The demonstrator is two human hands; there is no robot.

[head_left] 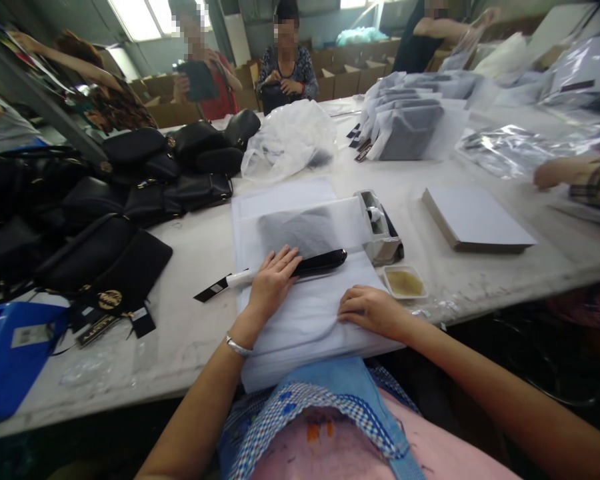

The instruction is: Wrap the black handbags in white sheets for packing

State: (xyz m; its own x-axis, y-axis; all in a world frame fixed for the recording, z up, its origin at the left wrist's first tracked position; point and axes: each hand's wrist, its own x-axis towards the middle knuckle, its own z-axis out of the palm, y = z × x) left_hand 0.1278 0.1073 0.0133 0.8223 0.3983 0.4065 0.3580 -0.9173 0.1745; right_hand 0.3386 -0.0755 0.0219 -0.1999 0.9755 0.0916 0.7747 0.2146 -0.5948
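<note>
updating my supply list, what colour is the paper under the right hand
The paper under the right hand is white, clearest in the head view.

White paper stack (pixel 280 333) at centre. Left hand (pixel 275 279) lay on a part-covered black bag (pixel 323 262) atop it; right hand (pixel 373 309) touched its right side. Black handbags (pixel 150 193) sat left of the stack, yellowish dish (pixel 404 283) just right.

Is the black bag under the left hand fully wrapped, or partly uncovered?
Partly uncovered: white paper covers the far part of the black bag, but its near edge is bare.
</note>
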